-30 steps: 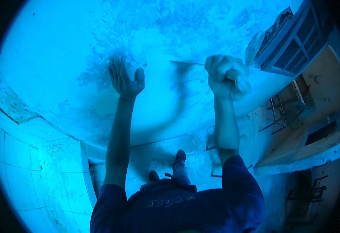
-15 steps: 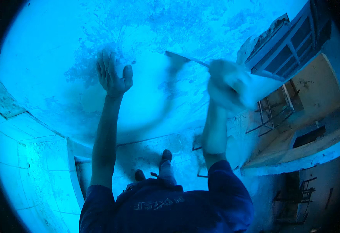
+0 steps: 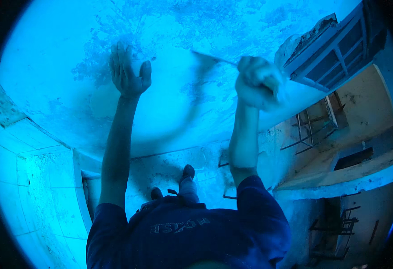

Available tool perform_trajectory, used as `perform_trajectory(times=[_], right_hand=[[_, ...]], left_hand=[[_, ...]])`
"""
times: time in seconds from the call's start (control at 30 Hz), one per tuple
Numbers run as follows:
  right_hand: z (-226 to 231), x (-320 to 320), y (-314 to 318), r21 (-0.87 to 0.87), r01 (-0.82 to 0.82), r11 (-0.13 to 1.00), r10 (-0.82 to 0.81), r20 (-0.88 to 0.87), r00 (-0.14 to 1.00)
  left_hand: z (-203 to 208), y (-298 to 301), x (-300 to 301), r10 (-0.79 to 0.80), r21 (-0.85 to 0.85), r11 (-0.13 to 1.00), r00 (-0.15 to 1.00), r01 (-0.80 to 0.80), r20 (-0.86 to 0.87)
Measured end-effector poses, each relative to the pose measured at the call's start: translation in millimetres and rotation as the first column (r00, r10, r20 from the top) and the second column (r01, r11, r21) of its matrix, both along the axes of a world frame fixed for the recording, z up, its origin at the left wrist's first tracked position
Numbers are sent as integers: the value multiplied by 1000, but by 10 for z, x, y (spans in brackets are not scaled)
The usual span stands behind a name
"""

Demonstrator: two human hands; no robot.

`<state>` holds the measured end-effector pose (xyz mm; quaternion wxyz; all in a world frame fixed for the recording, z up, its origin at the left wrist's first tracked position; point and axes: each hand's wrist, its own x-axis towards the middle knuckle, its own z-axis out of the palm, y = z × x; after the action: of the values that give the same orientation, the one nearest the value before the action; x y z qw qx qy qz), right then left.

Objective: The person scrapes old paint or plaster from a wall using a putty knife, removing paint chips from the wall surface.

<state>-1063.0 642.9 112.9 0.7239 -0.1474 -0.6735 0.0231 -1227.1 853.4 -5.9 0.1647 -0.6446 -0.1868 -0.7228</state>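
My left hand point(image 3: 128, 74) is raised with its fingers stretched out and thumb apart, lying against or just off the patchy, peeling wall point(image 3: 167, 94); contact is hard to tell. To its right, my right hand point(image 3: 258, 83) is closed in a fist, slightly blurred. From the fist a thin, straight scraper-like tool point(image 3: 216, 58), seen nearly edge-on, points left with its tip at the wall. The tool's handle is hidden inside my fingers. A dark, curved shadow falls on the wall below the tool.
A barred window shutter point(image 3: 329, 51) stands out at upper right. Beyond it are metal frames point(image 3: 311, 127) and a ledge point(image 3: 362, 157). A tiled block point(image 3: 48, 179) rises at lower left. My shoes point(image 3: 188, 171) are on the floor close to the wall's foot.
My right hand has risen a little and shifted slightly left, and the tool's tip has moved up. My left hand also sits slightly higher in view, still spread.
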Motion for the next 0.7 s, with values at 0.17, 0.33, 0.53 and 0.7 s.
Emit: perform_trajectory(times=[0.17, 0.33, 0.53, 0.7], right_hand=[[-29, -124, -113, 90, -128, 988, 135, -82, 987], [-69, -8, 32, 117, -105, 987, 114, -65, 991], [-156, 113, 74, 121, -187, 975, 202, -129, 971], [-115, 200, 72, 109, -142, 984, 163, -222, 961]], left_hand=[[-47, -22, -42, 11, -34, 999, 1000, -11, -21], [-33, -16, -48, 18, -9, 1000, 1000, -18, -19], [-4, -18, -52, 9, -2, 1000, 999, -9, -38], [17, -3, -19, -35, 45, 998, 998, 37, -44]])
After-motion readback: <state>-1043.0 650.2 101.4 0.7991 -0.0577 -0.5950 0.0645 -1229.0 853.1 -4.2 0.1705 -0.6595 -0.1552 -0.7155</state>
